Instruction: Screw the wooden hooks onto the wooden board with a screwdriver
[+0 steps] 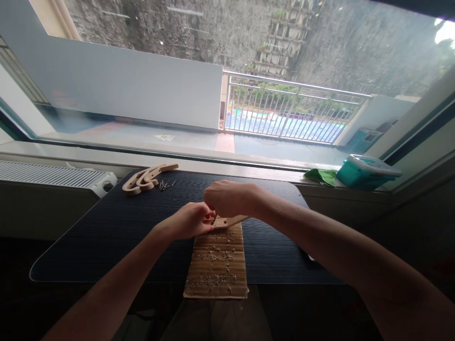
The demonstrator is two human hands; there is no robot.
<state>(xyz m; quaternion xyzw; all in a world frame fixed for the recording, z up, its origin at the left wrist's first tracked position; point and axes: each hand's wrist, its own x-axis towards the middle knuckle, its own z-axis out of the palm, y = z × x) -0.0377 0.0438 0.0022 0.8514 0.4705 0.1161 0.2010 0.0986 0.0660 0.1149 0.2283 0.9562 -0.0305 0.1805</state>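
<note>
Cardboard (217, 265) lies before you, its near end jutting past the edge of the dark table (106, 227), its ridged surface dotted with small holes or bits; you cannot tell which at this size. At its far end is the pale wooden piece (231, 221), with a dark round hole in its face. Your left hand (188, 221) comes in from the side, its fingers pinching that piece near one end, the thumb on the near side. Your right hand (229, 199) is above it, knuckles up, fingers curled closed over a thin shaft (213, 219) that slants down to the wood; the shaft's upper end is hidden in your grip. Well apart, at the table's far left corner, curved wooden pieces (140, 179) lie overlapping, with loose screws (164, 186) scattered just beside them. Past the table on your right, a green cloth (322, 176) touches a teal box (368, 174) by the window. A white radiator (53, 180) stands on your left.
</note>
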